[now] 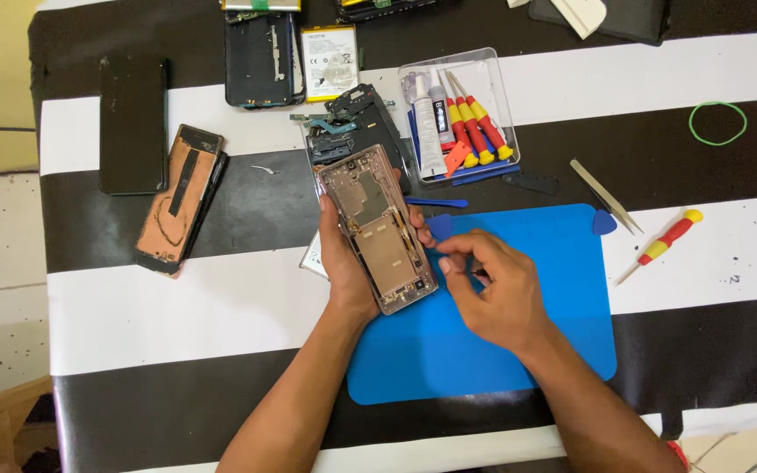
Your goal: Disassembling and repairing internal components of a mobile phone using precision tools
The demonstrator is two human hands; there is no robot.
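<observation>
The left hand (pixel 343 263) grips an opened phone (pixel 377 228) with its back cover off, held at the upper left edge of the blue mat (pixel 519 350). The right hand (pixel 488 293), over that mat, pinches something too small to tell. Above the mat, a clear plastic tray (pixel 494 74) holds red-and-yellow screwdrivers (pixel 475 127) and a glue tube (pixel 427 131).

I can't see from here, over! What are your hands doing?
Left hand holds open phone over blue mat. Right hand pinches something small beside it. Nothing between them.
</observation>
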